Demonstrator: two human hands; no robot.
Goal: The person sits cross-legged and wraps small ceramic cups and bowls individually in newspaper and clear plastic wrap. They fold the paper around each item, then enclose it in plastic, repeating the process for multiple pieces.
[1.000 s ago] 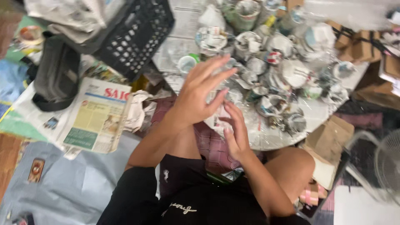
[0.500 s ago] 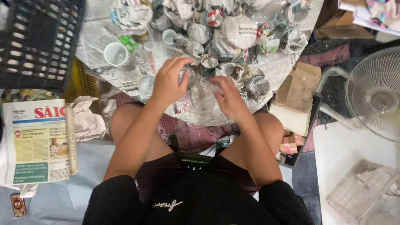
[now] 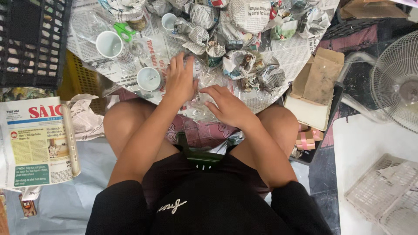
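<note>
Newspaper-covered bench [image 3: 300, 52] is packed with wrapped bundles [image 3: 244, 17], so the only free room is the near edge by the knees, where both hands sit. Left hand [image 3: 180, 80] lies flat, fingers spread, on a clear plastic sheet [image 3: 200, 109]; right hand [image 3: 228, 106] is loosely curled on it too. Neither grip clenches anything. White cups [image 3: 109, 43] just left. What's under the plastic is hard to make out

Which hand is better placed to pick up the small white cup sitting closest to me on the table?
Probably the left. The left hand rests right beside the small white cup, while the right hand lies farther off, on the clear wrapped bundle.
</note>
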